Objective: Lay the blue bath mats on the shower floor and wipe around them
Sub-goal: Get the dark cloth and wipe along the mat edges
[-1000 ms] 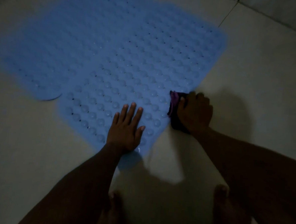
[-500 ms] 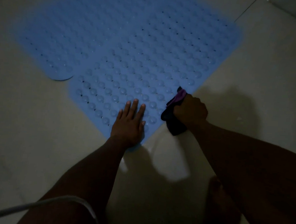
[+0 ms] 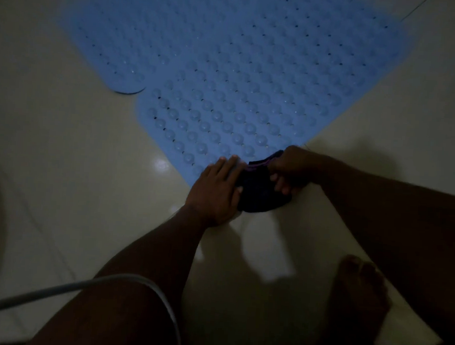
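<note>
While a grey cord loops across the near left and a bare foot stands at the near right, the pale floor beyond them carries a glossy highlight. The wiping therefore seems under way rather than finished. How much of the border has been covered cannot be told in this dim light.

Just beyond, at the near corner of the blue mats, the left hand lies flat. Its fingers are straight and together on the corner, and its thumb side touches the dark cloth. Just right of it, the right hand has its fingers curled tight round that cloth, low against the mats' edge.

Farther off, the mats lie flat on the floor, one overlapping the other at the left. The laying looks done.
</note>
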Demonstrator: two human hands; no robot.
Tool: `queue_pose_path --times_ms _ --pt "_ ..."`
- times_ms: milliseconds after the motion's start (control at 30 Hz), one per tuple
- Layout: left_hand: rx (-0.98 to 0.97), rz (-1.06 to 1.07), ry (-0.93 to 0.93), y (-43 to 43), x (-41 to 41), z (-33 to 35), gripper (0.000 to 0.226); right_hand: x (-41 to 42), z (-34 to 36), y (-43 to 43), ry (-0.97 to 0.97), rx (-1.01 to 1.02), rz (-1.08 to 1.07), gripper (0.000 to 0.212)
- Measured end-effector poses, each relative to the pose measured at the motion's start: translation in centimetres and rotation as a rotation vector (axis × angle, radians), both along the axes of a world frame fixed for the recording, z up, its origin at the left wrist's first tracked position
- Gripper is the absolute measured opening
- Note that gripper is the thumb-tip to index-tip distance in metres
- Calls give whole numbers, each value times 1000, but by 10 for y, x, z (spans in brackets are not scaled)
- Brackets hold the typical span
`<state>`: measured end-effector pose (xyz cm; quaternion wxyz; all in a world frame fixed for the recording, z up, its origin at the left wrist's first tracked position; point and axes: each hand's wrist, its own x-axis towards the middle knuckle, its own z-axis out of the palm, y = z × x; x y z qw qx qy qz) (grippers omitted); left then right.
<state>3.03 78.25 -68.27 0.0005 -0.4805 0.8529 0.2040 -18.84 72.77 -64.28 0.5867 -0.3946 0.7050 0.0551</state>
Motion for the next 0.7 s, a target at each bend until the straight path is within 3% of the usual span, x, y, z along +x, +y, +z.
queue_pose_path --times_ms 167,300,367,500,700 --pt "-113 -153 -2 16 -27 -11 76 -23 -9 -35 283 -487 -54 29" --pt "-105 -195 -39 20 -29 -19 66 -6 -28 -28 284 -857 24 46" --pt "-118 -222 -52 22 -21 -16 62 4 -32 -24 331 -849 85 49" --pt "-159 -256 -34 40 10 -8 50 31 -34 -20 420 -815 119 31" --pt "-193 -81 -81 70 62 -5 39 82 -34 -22 347 -842 267 32"
